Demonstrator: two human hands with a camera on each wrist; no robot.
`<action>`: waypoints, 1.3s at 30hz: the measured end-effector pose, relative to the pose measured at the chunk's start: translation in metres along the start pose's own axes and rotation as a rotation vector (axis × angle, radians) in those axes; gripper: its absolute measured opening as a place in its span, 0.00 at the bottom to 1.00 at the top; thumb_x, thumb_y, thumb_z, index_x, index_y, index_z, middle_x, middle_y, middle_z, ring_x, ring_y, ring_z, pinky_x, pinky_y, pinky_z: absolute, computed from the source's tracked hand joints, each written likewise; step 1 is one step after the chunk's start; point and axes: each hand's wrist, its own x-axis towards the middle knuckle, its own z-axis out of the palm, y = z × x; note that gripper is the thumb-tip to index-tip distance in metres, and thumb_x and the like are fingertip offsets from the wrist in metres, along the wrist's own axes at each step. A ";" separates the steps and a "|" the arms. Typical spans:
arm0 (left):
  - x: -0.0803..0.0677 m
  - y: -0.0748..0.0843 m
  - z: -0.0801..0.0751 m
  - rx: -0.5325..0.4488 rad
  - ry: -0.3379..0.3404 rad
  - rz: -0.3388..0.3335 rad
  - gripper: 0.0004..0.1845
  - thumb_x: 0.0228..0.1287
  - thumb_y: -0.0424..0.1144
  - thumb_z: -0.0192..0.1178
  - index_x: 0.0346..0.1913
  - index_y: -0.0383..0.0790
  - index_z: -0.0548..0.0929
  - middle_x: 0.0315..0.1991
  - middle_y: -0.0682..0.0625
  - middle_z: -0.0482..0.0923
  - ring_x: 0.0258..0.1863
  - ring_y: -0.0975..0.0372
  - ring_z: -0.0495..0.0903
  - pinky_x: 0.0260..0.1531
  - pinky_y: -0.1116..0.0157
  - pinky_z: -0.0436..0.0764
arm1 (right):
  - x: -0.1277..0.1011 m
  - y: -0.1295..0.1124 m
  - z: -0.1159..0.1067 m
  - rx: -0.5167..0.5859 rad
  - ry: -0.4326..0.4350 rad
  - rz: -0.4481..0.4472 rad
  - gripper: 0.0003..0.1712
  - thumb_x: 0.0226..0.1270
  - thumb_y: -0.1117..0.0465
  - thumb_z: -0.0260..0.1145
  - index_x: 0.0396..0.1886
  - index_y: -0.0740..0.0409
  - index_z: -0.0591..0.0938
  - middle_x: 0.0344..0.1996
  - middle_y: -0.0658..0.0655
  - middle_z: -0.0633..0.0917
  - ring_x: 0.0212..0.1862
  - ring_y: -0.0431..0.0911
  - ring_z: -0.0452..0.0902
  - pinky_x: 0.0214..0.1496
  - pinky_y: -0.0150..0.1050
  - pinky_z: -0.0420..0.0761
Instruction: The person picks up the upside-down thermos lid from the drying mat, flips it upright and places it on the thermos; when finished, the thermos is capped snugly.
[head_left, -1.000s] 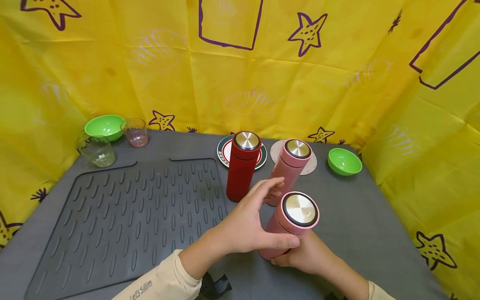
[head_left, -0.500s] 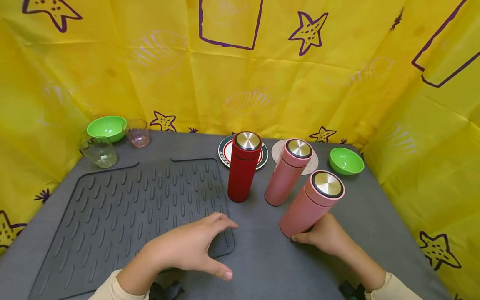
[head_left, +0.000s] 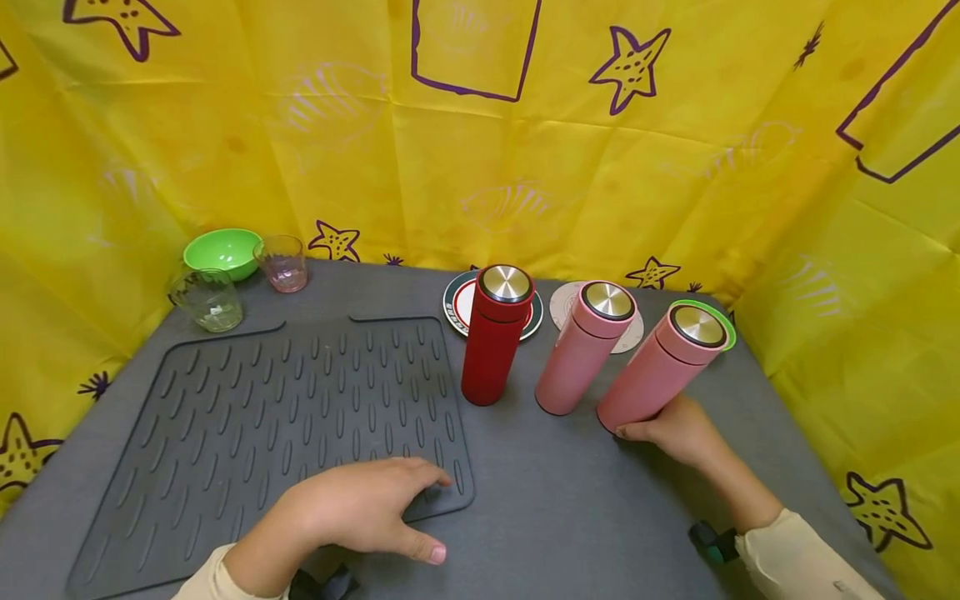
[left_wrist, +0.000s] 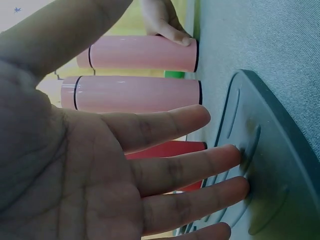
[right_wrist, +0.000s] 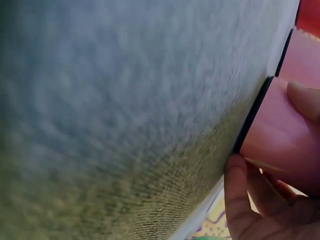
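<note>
My right hand (head_left: 678, 429) grips a pink thermos flask (head_left: 660, 367) low down by its dark base, at the right end of a row. In the right wrist view the thumb and fingers wrap the lower part of this flask (right_wrist: 280, 130). Beside it stands a second pink flask (head_left: 576, 354), and left of that a red flask (head_left: 495, 346); all have shiny metal lid tops. My left hand (head_left: 360, 508) is over the near right corner of a grey ridged mat (head_left: 300, 417), holding nothing. The left wrist view shows its fingers (left_wrist: 175, 170) spread and straight.
Behind the flasks lie a dark-rimmed plate (head_left: 457, 304) and a pale round plate (head_left: 562, 304). A green bowl (head_left: 729, 321) is partly hidden by the held flask. Another green bowl (head_left: 225, 250), a pink glass (head_left: 285, 267) and a clear glass (head_left: 213, 304) sit back left.
My right hand has carried the pink flask right and away from me, into line with the other two. The left hand has let go of it and drawn back left over the mat.
</note>
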 end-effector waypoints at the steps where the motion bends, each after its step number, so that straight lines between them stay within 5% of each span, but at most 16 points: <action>1: 0.000 0.000 0.000 0.000 0.000 -0.001 0.40 0.51 0.71 0.63 0.61 0.48 0.77 0.56 0.60 0.74 0.56 0.65 0.73 0.56 0.56 0.73 | 0.001 0.001 -0.001 0.002 0.006 0.001 0.30 0.45 0.50 0.82 0.44 0.61 0.80 0.35 0.54 0.84 0.35 0.48 0.77 0.39 0.44 0.77; 26: 0.006 -0.003 0.006 -0.015 0.000 0.009 0.38 0.54 0.71 0.61 0.60 0.48 0.77 0.57 0.61 0.73 0.58 0.64 0.72 0.57 0.56 0.72 | -0.001 0.017 -0.009 0.063 -0.036 -0.024 0.34 0.50 0.56 0.80 0.52 0.66 0.75 0.43 0.59 0.83 0.40 0.50 0.78 0.42 0.43 0.78; 30: 0.005 -0.009 0.005 -0.069 0.022 0.016 0.35 0.56 0.69 0.61 0.60 0.51 0.78 0.57 0.62 0.73 0.58 0.64 0.72 0.57 0.55 0.72 | -0.016 0.012 -0.012 0.054 -0.060 0.068 0.40 0.56 0.54 0.76 0.59 0.72 0.68 0.48 0.67 0.80 0.46 0.57 0.78 0.43 0.44 0.80; 35: -0.008 -0.018 0.005 -0.145 0.141 0.037 0.25 0.65 0.63 0.58 0.58 0.54 0.79 0.54 0.64 0.75 0.55 0.63 0.74 0.54 0.54 0.75 | -0.055 -0.011 -0.013 -0.102 -0.112 0.237 0.46 0.60 0.43 0.71 0.61 0.75 0.65 0.53 0.71 0.77 0.51 0.62 0.76 0.48 0.53 0.79; 39: -0.022 -0.014 0.000 -0.053 0.347 0.032 0.14 0.74 0.52 0.53 0.56 0.56 0.79 0.52 0.65 0.77 0.51 0.67 0.76 0.51 0.56 0.77 | -0.083 -0.044 -0.010 -0.176 -0.078 0.141 0.40 0.59 0.39 0.71 0.58 0.66 0.73 0.51 0.62 0.80 0.48 0.56 0.78 0.45 0.52 0.79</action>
